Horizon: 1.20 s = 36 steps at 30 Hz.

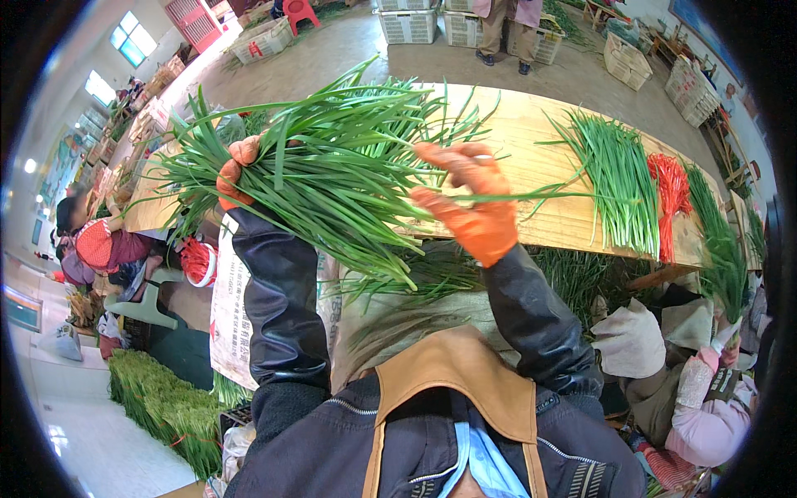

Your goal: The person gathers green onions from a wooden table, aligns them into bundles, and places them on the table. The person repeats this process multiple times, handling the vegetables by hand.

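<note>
My left hand (235, 174), in an orange glove, is closed around a thick bunch of garlic chives (324, 180). Their pale cut ends point right, and the leafy tips spread left past my wrist. My right hand (473, 199), also gloved in orange, is at the cut ends with thumb and fingers spread. One long chive stalk (554, 195) runs across that hand and sticks out to its right, seemingly held there. More loose chives (454, 124) lie on the wooden table (529, 143) behind the bunch.
A neat row of chives (613, 180) lies on the table's right, beside red ties (669, 187). A white bucket (210, 267) of red strips stands left. Bundled chives (168, 404) cover the floor at lower left. Co-workers sit on both sides; another person (507, 31) stands beyond near crates (408, 26).
</note>
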### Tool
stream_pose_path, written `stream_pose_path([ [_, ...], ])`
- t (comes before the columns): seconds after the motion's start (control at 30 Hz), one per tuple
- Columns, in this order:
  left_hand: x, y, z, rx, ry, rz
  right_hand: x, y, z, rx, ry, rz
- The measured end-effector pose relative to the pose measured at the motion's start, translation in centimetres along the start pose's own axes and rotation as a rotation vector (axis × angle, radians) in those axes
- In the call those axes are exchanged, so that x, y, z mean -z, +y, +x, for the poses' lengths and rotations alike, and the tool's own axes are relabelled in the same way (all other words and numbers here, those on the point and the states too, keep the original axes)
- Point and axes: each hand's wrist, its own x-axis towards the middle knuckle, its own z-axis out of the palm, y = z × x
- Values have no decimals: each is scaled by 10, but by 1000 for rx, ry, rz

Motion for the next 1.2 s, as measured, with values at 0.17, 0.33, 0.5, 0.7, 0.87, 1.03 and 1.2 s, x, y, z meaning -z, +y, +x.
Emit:
stream_pose_path([
  [0.17,-1,-16,6,-104,-39,9,-23,-12,15,-1,-141,-2],
  [0.33,-12,-11,5,-134,-64,-57,-14,20,-15,-15,-97,11],
  [0.5,1,12,5,-95,-263,-82,41,51,-55,-677,-192,143],
  [0.7,23,15,9,-124,-427,-111,68,50,-45,-588,-471,98],
  [0.87,-9,5,1,-55,-127,-127,2,35,9,-531,-222,632],
  [1.03,-32,4,-4,17,24,-81,-33,35,13,-525,-116,601],
  [1.2,-20,-12,-5,-7,-2,-193,-25,33,4,-564,-53,720],
])
